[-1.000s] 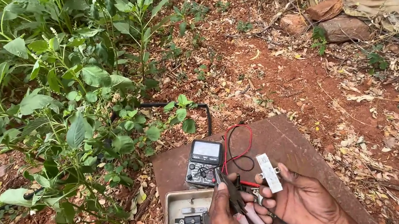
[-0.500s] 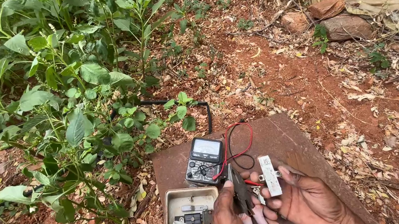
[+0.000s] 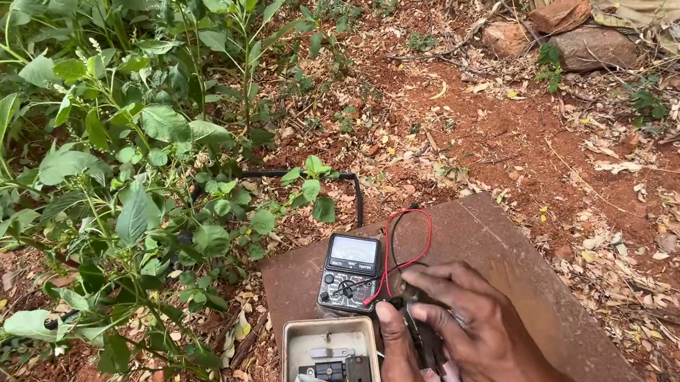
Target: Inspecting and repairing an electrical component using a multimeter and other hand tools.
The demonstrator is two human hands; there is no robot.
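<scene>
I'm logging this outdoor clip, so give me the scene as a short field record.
Setting: red soil with dry leaves, green plants at left
Work surface: brown board
Left hand: on pink-handled pliers
Right hand: over the pliers' head
Meter: dark multimeter, red and black leads
Box: open beige box holding small parts and cloth
Background: stones and sacking
</scene>
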